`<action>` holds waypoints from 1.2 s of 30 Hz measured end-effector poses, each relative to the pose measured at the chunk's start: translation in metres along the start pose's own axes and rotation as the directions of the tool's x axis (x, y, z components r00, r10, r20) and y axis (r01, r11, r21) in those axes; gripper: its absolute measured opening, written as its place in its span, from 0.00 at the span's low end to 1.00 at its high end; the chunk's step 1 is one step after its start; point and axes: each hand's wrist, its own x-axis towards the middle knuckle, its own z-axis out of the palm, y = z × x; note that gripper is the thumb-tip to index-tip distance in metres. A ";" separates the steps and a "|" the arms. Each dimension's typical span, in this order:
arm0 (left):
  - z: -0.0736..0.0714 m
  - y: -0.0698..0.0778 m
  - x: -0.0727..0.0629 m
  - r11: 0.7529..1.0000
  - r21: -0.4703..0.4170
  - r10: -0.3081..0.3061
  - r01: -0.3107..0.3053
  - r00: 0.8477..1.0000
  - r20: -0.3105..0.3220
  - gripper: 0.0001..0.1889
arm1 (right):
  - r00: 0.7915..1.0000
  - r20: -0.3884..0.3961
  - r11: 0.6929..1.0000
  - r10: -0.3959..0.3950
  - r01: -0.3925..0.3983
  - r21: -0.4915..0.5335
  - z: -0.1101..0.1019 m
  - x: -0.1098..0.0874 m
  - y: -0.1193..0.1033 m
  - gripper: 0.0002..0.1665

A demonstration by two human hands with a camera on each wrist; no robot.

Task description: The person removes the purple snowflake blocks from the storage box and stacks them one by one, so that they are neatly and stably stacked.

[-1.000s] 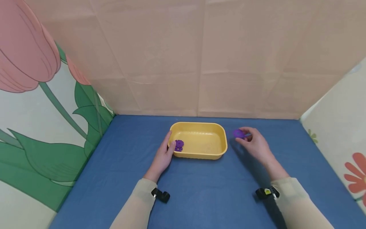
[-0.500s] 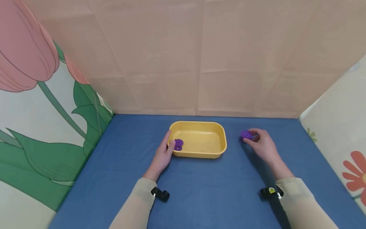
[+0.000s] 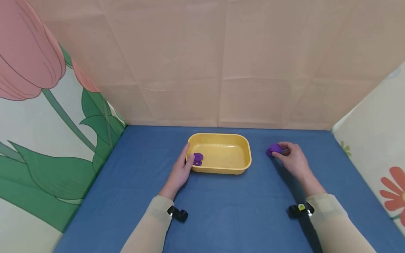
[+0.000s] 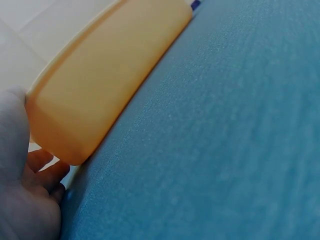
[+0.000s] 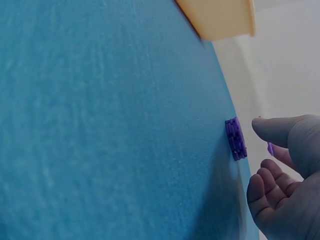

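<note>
My left hand (image 3: pixel 178 173) grips the left end of a yellow plastic tray (image 3: pixel 221 171), thumb over the rim and fingers on the outer wall. Several purple notched pieces (image 3: pixel 198 158) lie in the tray's near left corner, beside the thumb. To the right of the tray, my right hand (image 3: pixel 295 161) pinches a purple notched disc between thumb and forefinger; only a sliver of the disc (image 5: pixel 270 149) shows behind the thumb in the right wrist view. Just beyond the fingertips, other purple discs (image 5: pixel 236 139) stand on the cloth, seemingly stacked.
A blue cloth (image 3: pixel 215 211) covers the table. A beige sheet (image 3: pixel 218 63) hangs along its back edge. Printed flower panels stand at the left (image 3: pixel 38 147) and right (image 3: pixel 379 140) sides. Each wrist carries a small black camera.
My right hand has moved right, away from the tray, with the purple disc, and is now at the purple discs on the cloth. The left hand has stayed on the tray.
</note>
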 end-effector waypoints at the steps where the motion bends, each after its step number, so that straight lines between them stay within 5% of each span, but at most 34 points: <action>1: 0.000 0.000 0.000 1.000 -0.001 0.001 -0.001 1.000 -0.001 0.32 | 1.000 0.004 1.000 0.002 -0.002 -0.004 0.000 0.000 0.001 0.32; 36: 0.000 -0.001 0.000 1.000 -0.005 0.001 -0.001 1.000 0.003 0.33 | 0.988 0.130 0.996 0.082 -0.079 -0.030 0.007 0.004 0.006 0.37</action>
